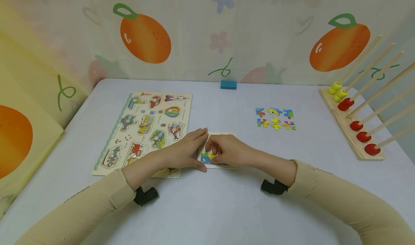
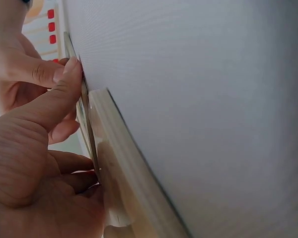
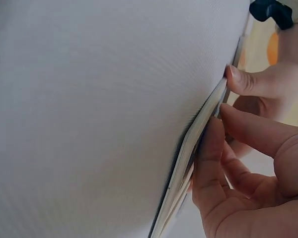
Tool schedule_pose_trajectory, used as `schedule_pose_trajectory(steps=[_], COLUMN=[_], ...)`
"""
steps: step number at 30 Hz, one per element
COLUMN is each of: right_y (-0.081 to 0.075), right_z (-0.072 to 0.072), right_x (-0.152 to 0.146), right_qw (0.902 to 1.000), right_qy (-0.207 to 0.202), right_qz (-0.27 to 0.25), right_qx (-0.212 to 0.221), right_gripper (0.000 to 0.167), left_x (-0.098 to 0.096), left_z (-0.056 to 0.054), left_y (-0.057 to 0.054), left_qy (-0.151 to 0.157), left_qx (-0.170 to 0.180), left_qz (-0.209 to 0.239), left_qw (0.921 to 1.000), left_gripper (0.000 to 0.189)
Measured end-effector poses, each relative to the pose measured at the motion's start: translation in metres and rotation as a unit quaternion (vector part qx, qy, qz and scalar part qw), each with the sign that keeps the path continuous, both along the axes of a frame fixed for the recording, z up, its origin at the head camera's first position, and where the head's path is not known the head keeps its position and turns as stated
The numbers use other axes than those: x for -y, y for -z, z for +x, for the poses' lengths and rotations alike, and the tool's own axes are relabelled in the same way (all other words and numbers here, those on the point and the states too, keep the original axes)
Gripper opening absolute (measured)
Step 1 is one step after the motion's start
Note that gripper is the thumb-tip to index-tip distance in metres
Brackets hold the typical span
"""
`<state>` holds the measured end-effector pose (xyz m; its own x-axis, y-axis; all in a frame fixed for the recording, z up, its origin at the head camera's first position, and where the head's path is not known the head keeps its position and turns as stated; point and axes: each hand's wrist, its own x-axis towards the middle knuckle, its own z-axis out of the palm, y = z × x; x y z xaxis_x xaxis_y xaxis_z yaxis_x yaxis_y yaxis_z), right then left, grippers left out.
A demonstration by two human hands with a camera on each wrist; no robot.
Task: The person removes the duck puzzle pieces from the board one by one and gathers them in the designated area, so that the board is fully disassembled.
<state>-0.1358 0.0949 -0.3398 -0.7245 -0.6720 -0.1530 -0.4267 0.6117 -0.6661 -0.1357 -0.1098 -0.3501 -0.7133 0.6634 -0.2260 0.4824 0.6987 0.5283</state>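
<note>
A small wooden jigsaw tray (image 1: 223, 166) lies flat on the table in the head view, mostly covered by both hands. Blue, green and yellow jigsaw pieces (image 1: 205, 157) show in its lower left. My left hand (image 1: 184, 149) rests along the tray's left edge, its fingers extended and the thumb at the near corner. Over the tray, my right hand (image 1: 231, 149) has curled fingers and seems to pinch a jigsaw piece against it; the fingers hide most of that piece. The right wrist view has the right thumb and index fingertips (image 3: 215, 124) close together at the tray's surface.
A larger peg puzzle board (image 1: 110, 137) with vehicle pictures lies left, partly beneath the left forearm. Several loose jigsaw pieces (image 1: 288, 113) lie in two rows right of the tray. A wooden bead rack (image 1: 351, 129) with tall rods stands far right. A blue block (image 1: 228, 85) sits at the back edge.
</note>
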Motion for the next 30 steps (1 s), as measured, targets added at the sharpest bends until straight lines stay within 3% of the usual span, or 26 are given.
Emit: schedule_pose_trajectory(steps=[30], right_y=[0.002], right_z=[0.0006], right_x=[0.0023], right_qw=[1.0], right_qy=[0.003], right_qz=[0.003], right_qx=[-0.006], right_gripper=[0.032], left_x=[0.0006], left_z=[0.0004], left_y=[-0.0013], left_qy=[-0.003], left_qx=[0.011], left_qz=[0.008], left_qw=[0.9999], left_gripper=[0.1])
